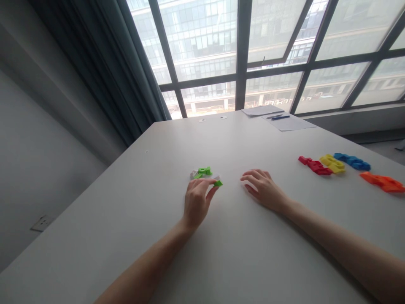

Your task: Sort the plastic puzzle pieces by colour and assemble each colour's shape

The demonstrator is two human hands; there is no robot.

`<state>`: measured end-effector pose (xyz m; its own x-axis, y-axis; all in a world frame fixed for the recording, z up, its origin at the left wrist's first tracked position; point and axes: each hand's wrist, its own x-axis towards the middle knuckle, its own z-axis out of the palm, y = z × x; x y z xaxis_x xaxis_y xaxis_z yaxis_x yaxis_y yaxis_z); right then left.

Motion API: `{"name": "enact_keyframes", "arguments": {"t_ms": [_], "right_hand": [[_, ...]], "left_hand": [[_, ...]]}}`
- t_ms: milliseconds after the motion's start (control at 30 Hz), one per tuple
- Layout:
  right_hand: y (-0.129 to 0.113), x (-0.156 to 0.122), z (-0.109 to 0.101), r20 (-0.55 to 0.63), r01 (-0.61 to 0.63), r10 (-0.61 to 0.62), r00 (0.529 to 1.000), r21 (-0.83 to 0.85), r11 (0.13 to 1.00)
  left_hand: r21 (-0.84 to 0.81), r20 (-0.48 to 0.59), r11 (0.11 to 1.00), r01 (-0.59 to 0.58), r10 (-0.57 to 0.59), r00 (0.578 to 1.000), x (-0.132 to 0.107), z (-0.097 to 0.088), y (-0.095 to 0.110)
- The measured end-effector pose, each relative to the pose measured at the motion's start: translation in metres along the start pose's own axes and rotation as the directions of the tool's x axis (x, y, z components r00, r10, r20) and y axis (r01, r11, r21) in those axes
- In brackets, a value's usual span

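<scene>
My left hand (pixel 196 202) pinches a small green piece (pixel 218 183) between thumb and fingertips, just above the white table (pixel 126 219). Right behind it lies a small cluster of green pieces (pixel 204 171) with a white piece (pixel 193 173) at its left side. My right hand (pixel 264 189) rests palm down on the table a short way to the right, fingers spread, holding nothing.
Rows of red pieces (pixel 314 165), yellow pieces (pixel 332 163), blue pieces (pixel 352 161) and orange pieces (pixel 383 182) lie at the right. Sheets of paper (pixel 289 123) with a pen (pixel 280 117) sit at the far edge below the window. A curtain hangs at the left.
</scene>
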<state>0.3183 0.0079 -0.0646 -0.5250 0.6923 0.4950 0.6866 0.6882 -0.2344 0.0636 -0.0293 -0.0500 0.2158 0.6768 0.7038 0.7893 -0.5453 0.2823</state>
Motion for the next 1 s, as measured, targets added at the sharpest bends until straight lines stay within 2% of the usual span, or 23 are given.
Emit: {"name": "enact_keyframes", "arguments": {"t_ms": [100,233,467,633,733,833,1000], "right_hand": [[-0.006,0.001,-0.004,-0.049,0.063,-0.061,0.997,0.032,0.998],[-0.020,0.003,-0.007,-0.090,0.110,-0.102,0.991,0.090,0.990],[-0.035,0.003,-0.007,-0.001,0.140,-0.141,0.990,0.141,0.980],[-0.033,0.002,-0.004,0.024,0.106,-0.110,0.994,0.142,0.984],[-0.033,0.002,-0.002,0.037,0.083,-0.089,0.995,0.147,0.986],[-0.033,0.002,-0.002,0.049,0.111,-0.119,0.992,0.149,0.983],[-0.035,0.003,-0.005,0.031,0.100,-0.105,0.994,0.141,0.985]], "left_hand": [[-0.108,0.070,0.993,0.044,-0.036,0.997,-0.004,0.005,0.005],[-0.166,0.139,0.986,0.029,-0.006,0.990,-0.005,0.007,0.005],[-0.207,0.247,0.976,0.069,-0.016,0.969,-0.004,0.006,0.007],[-0.215,0.263,0.974,0.069,-0.010,0.965,-0.003,0.006,0.008],[-0.270,0.270,0.962,0.040,0.036,0.962,-0.003,0.006,0.009],[-0.323,0.280,0.946,-0.003,0.099,0.955,-0.003,0.007,0.009],[-0.333,0.292,0.941,-0.062,0.165,0.942,-0.003,0.008,0.009]]}}
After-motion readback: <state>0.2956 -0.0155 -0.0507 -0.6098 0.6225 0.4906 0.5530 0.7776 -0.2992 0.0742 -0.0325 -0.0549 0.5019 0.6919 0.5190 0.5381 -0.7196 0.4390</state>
